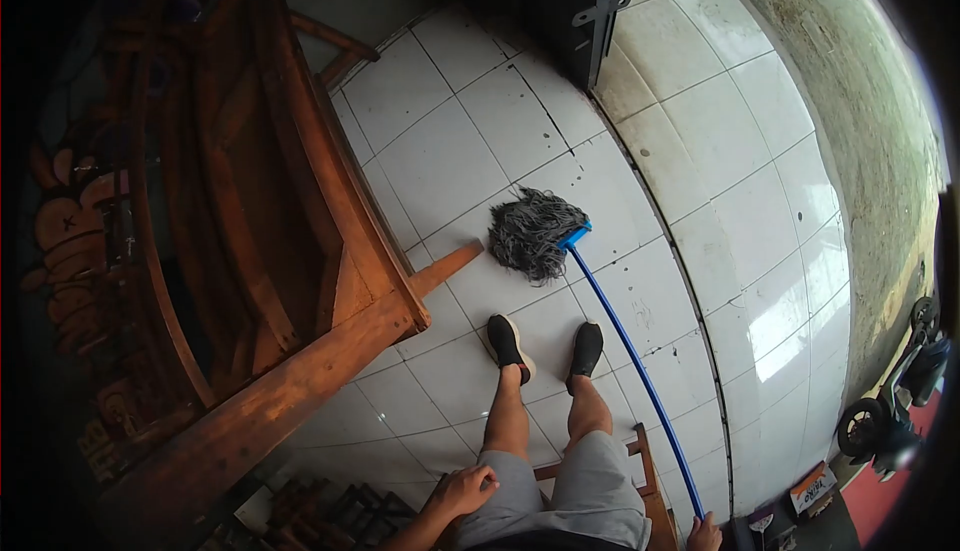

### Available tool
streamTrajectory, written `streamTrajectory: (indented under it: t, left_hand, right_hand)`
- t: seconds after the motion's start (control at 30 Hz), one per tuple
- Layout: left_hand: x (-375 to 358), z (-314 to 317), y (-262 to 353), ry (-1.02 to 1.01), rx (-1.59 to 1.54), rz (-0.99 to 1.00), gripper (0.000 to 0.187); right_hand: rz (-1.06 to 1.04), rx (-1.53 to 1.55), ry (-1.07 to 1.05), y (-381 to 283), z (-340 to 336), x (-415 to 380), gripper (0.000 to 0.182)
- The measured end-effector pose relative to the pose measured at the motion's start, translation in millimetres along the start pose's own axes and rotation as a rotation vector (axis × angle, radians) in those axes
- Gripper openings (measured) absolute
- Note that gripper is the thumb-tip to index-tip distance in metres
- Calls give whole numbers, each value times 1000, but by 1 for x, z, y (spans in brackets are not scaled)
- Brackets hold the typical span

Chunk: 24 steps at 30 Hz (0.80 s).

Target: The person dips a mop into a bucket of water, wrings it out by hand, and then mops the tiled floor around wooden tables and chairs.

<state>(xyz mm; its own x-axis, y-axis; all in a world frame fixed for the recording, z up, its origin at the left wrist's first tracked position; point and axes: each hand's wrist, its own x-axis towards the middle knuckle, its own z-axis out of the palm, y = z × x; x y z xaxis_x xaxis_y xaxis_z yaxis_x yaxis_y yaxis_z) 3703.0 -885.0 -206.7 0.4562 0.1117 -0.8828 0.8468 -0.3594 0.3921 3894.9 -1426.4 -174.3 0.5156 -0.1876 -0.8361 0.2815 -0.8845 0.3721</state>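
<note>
A mop with a blue handle (640,363) and a grey string head (535,235) reaches across the floor. Its strands lie spread on the white tiles, joined to the handle by a blue clip. At the lower right edge, my right hand (705,533) is wrapped around the upper end of the handle, partly cut off by the frame. My left hand (465,491) rests by my left thigh, its fingers loosely curled with nothing visible in them. My feet in black shoes stand just behind the mop head.
A large wooden bench (300,371) fills the left side, one leg (447,269) jutting toward the mop. A dark metal door (560,11) stands at the top. A floor track runs along the right, with a parked motorbike (895,396) beyond. Wooden furniture (655,511) is behind my legs.
</note>
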Motion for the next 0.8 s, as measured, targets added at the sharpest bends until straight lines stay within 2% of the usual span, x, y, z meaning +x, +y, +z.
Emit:
streamTrajectory:
  t: [0.07, 0.13, 0.17, 0.2, 0.23, 0.37, 0.47, 0.53, 0.6, 0.67, 0.8]
  left_hand:
    - [2, -2, 4, 59, -44, 39, 22]
    - [1, -6, 14, 71, -76, 66, 21]
    - [5, -10, 17, 85, -113, 101, 20]
    - [7, -14, 19, 80, -104, 100, 20]
    - [9, -16, 20, 83, -75, 114, 19]
    - [19, -31, 34, 107, 8, 132, 19]
    - [20, -60, 71, 130, 57, 232, 17]
    - [23, -77, 90, 125, 72, 287, 16]
    - [26, -94, 106, 145, 78, 368, 16]
    - [23, -106, 117, 159, 76, 465, 15]
    - [7, -116, 103, 132, 61, 560, 17]
  right_hand:
    - [-26, 168, -168, -39, 24, -4, 61]
    - [-59, 237, 94, -90, 25, 25, 40]
    - [-104, 305, 60, -131, -3, 46, 40]
    - [-190, 327, 175, -167, -11, 76, 38]
    - [-219, 372, 98, -214, -43, 106, 38]
    - [-445, 553, 140, -391, -153, 206, 48]
    - [-527, 573, 167, -458, -241, 212, 54]
    - [-525, 523, 213, -448, -260, 212, 56]
    - [-461, 482, 187, -407, -249, 197, 57]
    - [-430, 436, 213, -350, -184, 184, 58]
    - [-162, 449, 59, -207, -45, 53, 52]
